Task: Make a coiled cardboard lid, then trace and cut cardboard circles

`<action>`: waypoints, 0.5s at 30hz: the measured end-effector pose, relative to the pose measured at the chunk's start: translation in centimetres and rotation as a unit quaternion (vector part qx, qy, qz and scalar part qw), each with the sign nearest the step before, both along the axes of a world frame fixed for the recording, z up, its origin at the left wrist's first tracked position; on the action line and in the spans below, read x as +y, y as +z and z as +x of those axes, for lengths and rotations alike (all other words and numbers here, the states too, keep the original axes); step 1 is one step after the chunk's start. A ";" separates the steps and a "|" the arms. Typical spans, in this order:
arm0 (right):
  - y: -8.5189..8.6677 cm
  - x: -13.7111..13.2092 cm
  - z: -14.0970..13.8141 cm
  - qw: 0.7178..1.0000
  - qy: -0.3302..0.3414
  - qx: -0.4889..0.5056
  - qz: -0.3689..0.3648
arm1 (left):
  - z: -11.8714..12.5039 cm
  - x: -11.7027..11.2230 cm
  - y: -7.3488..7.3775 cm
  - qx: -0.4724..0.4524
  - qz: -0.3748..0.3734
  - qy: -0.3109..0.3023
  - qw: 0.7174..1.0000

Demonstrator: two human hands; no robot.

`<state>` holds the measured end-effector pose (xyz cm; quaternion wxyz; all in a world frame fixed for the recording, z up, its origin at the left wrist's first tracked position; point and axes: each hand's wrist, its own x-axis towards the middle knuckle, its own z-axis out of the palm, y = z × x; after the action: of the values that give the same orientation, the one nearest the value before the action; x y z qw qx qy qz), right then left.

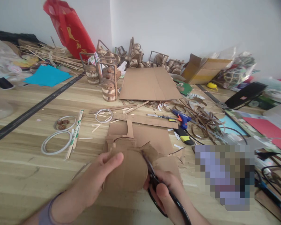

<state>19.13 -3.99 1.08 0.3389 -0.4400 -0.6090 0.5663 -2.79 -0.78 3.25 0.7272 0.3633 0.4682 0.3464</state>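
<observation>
My left hand (100,178) grips a rounded piece of brown cardboard (128,168) by its left edge, thumb on top. My right hand (166,192) is closed round the handles of black scissors (152,173), whose blades bite into the cardboard's right edge along a curved cut. Both hands hover low over the wooden table (25,162), just in front of a larger cardboard sheet with cut-out shapes (152,136).
A blue glue gun (181,118), a pen and curled cardboard strips lie to the right. Tape rings (57,142), chopsticks and sticks lie to the left. Small woven lantern models (109,86), flat cardboard (150,83), a red bag and boxes crowd the back.
</observation>
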 end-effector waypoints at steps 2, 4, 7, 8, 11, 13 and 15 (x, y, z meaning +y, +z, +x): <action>-0.9 0.0 0.0 0.997 -0.059 0.038 0.005 | 0.3 -0.1 -0.5 -0.083 0.042 -0.001 0.996; -1.5 0.1 -0.2 0.990 -0.113 0.082 0.003 | 0.8 -0.3 -0.9 -0.121 0.088 -0.038 0.988; -1.6 -0.1 -0.9 0.984 -0.137 0.117 -0.009 | 1.8 -0.9 -1.1 -0.085 0.109 -0.103 0.985; -1.4 -0.3 -1.2 0.984 -0.132 0.117 -0.015 | 2.2 -1.2 -1.1 -0.066 0.103 -0.119 0.985; -0.7 -0.9 -1.9 0.989 -0.100 0.101 -0.029 | 3.7 -1.9 -0.9 -0.025 0.045 -0.082 0.995; -0.3 -1.2 -2.2 0.992 -0.079 0.090 -0.025 | 4.5 -2.1 -0.7 0.003 -0.006 -0.003 1.000; -0.2 -1.4 -2.2 0.994 -0.066 0.084 -0.021 | 5.0 -2.1 -0.6 0.048 -0.034 0.079 0.995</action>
<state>16.96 -5.36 0.87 0.4158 -0.4375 -0.5360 0.5902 2.26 -2.92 2.63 0.6863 0.3169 0.5409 0.3687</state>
